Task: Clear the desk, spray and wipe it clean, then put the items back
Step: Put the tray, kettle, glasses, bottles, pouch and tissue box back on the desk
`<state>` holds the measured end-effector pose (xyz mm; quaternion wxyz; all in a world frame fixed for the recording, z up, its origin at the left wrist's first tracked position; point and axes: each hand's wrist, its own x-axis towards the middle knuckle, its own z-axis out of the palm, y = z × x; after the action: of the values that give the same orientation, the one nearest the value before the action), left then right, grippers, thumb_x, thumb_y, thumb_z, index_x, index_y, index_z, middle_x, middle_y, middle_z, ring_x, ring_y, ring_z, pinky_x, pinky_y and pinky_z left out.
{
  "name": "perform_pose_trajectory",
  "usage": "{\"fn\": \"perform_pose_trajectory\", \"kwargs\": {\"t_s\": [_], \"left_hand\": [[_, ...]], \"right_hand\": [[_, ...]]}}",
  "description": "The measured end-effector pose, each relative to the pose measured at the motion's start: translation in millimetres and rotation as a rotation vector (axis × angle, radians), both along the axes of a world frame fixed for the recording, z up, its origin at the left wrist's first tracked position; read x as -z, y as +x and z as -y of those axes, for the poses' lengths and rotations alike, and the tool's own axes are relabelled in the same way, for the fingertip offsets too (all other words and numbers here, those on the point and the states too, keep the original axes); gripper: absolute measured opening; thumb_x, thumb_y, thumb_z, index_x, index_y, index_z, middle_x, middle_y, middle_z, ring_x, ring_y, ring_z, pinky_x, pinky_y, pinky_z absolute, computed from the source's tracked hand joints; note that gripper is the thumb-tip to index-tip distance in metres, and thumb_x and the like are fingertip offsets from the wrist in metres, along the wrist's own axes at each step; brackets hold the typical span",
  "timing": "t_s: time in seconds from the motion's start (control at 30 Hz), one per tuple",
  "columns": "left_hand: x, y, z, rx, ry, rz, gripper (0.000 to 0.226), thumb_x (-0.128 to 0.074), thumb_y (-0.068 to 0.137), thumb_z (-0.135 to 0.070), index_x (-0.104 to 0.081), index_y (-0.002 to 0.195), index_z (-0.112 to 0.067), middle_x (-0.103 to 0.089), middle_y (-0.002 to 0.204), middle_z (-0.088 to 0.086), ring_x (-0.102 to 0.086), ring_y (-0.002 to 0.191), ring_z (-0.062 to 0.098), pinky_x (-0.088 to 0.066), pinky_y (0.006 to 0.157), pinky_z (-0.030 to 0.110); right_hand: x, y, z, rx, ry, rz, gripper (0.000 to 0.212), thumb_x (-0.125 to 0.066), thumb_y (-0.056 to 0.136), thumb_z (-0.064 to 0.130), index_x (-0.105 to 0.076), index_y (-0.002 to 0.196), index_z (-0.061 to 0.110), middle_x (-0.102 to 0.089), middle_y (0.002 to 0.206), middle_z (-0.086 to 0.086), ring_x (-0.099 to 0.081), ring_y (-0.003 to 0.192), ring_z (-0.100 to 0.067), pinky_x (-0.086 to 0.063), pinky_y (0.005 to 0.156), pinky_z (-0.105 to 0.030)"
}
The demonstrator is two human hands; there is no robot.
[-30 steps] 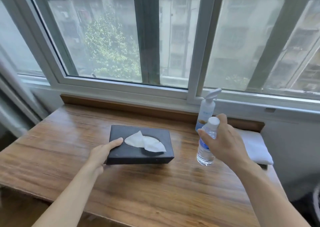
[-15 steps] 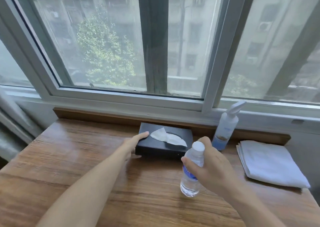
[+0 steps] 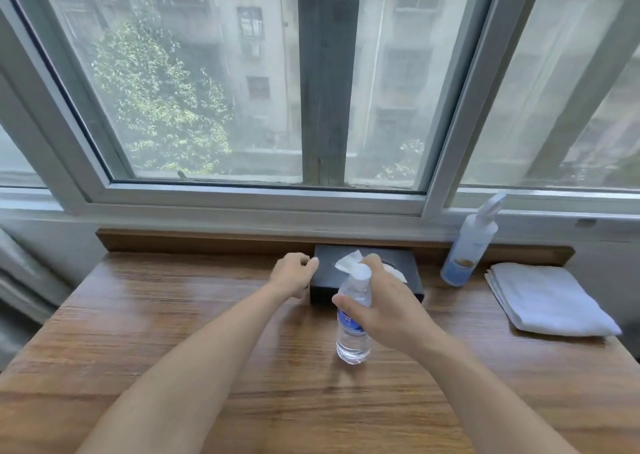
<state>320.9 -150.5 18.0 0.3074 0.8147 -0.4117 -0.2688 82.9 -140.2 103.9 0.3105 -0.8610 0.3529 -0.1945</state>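
Two risks: right hand [image 3: 391,309] clamps the water bottle [image 3: 353,329] mid-desk [image 3: 173,315], top-heavy, may tip on release. Left hand [image 3: 294,273], loosely curled, empty, touches tissue box [image 3: 412,273] at back edge; could nudge it.

The table [image 3: 173,315] is wood or wood-look laminate, brown with a streaked grain, smooth and faintly glossy where window light falls across it. The water bottle [image 3: 353,335] is clear, shiny plastic with a blue paper or film label and a white plastic cap. The tissue box [image 3: 412,277] looks matt black, and a soft, crumpled white paper tissue [image 3: 348,263] sticks out of it. The spray bottle [image 3: 467,249] is translucent, pale plastic with a white plastic nozzle. The folded towel [image 3: 547,301] is white cloth, matt and soft-looking. The window frame [image 3: 242,200] is smooth, pale and painted or coated.
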Motion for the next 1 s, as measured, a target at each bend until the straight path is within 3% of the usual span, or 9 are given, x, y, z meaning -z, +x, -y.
{"fn": "perform_pose_trajectory", "kwargs": {"t_s": [0.07, 0.23, 0.33, 0.4, 0.5, 0.67, 0.77, 0.9, 1.0], "left_hand": [[-9, 10, -18, -0.009, -0.033, -0.027, 0.021, -0.056, 0.099, -0.028, -0.071, 0.112, -0.022, -0.073, 0.098, 0.003, -0.075, 0.092, 0.031, -0.065, 0.078, 0.043], [-15, 39, -85, 0.158, 0.004, -0.144, 0.049, -0.063, 0.082, 0.002, -0.065, 0.121, -0.028, -0.066, 0.12, -0.002, -0.065, 0.115, 0.019, -0.061, 0.088, 0.04], [-22, 33, -124, 0.306, 0.06, -0.222, 0.07, -0.085, 0.078, -0.019, -0.051, 0.133, -0.044, -0.058, 0.133, -0.015, -0.055, 0.123, 0.005, -0.051, 0.092, 0.025], [-15, 29, -132, 0.285, -0.014, -0.186, 0.071, -0.09, 0.075, -0.036, -0.051, 0.132, -0.05, -0.061, 0.126, -0.025, -0.056, 0.117, -0.002, -0.049, 0.096, 0.02], [0, 37, -131, 0.076, -0.139, -0.155, 0.049, -0.089, 0.073, -0.045, -0.065, 0.116, -0.049, -0.072, 0.109, -0.027, -0.066, 0.103, -0.003, -0.058, 0.095, 0.034], [4, 47, -130, 0.011, -0.207, -0.168, 0.036, -0.084, 0.077, -0.048, -0.069, 0.11, -0.047, -0.074, 0.107, -0.029, -0.07, 0.103, 0.002, -0.058, 0.095, 0.043], [9, 49, -127, -0.009, -0.23, -0.182, 0.038, -0.084, 0.078, -0.049, -0.068, 0.113, -0.048, -0.074, 0.11, -0.028, -0.07, 0.107, 0.004, -0.057, 0.097, 0.044], [13, 39, -128, -0.066, -0.262, -0.161, 0.043, -0.085, 0.085, -0.041, -0.064, 0.122, -0.039, -0.071, 0.112, -0.023, -0.063, 0.11, 0.005, -0.049, 0.084, 0.023], [19, 15, -137, -0.278, -0.33, -0.151, 0.054, -0.087, 0.083, -0.042, -0.056, 0.126, -0.03, -0.057, 0.119, -0.013, -0.054, 0.11, 0.01, -0.047, 0.089, 0.029]], "right_hand": [[2, 16, -5, -0.005, 0.0, 0.006, 0.044, -0.068, 0.088, 0.057, -0.037, 0.099, 0.028, -0.061, 0.084, 0.006, -0.058, 0.08, -0.014, -0.052, 0.073, -0.038], [0, 63, -13, -0.065, -0.001, 0.003, 0.043, -0.07, 0.09, 0.052, -0.036, 0.099, 0.026, -0.062, 0.082, 0.005, -0.059, 0.078, -0.014, -0.05, 0.07, -0.037], [-1, 97, -15, -0.094, 0.047, 0.018, 0.045, -0.072, 0.089, 0.05, -0.038, 0.102, 0.024, -0.064, 0.086, 0.006, -0.06, 0.083, -0.011, -0.051, 0.071, -0.035], [-1, 119, -16, -0.114, 0.089, 0.033, 0.045, -0.074, 0.089, 0.048, -0.039, 0.104, 0.024, -0.064, 0.089, 0.007, -0.061, 0.085, -0.01, -0.051, 0.071, -0.033], [1, 146, -24, -0.12, 0.132, 0.047, 0.046, -0.076, 0.089, 0.043, -0.041, 0.109, 0.02, -0.064, 0.091, 0.009, -0.063, 0.088, -0.01, -0.052, 0.073, -0.03], [6, 167, -31, -0.015, 0.166, 0.106, 0.043, -0.078, 0.088, 0.039, -0.048, 0.111, 0.018, -0.066, 0.095, 0.005, -0.063, 0.091, -0.015, -0.054, 0.082, -0.035], [7, 167, -31, 0.026, 0.177, 0.105, 0.048, -0.078, 0.087, 0.036, -0.051, 0.123, 0.018, -0.066, 0.106, 0.003, -0.062, 0.1, -0.018, -0.051, 0.088, -0.035], [10, 144, -36, 0.083, 0.236, 0.038, 0.085, -0.073, 0.091, 0.031, -0.024, 0.158, 0.016, -0.055, 0.141, -0.008, -0.052, 0.131, -0.022, -0.044, 0.104, -0.033], [11, 106, -39, 0.133, 0.245, 0.014, 0.08, -0.069, 0.095, 0.032, -0.023, 0.159, 0.02, -0.047, 0.151, -0.008, -0.045, 0.14, -0.019, -0.037, 0.11, -0.029]]}}
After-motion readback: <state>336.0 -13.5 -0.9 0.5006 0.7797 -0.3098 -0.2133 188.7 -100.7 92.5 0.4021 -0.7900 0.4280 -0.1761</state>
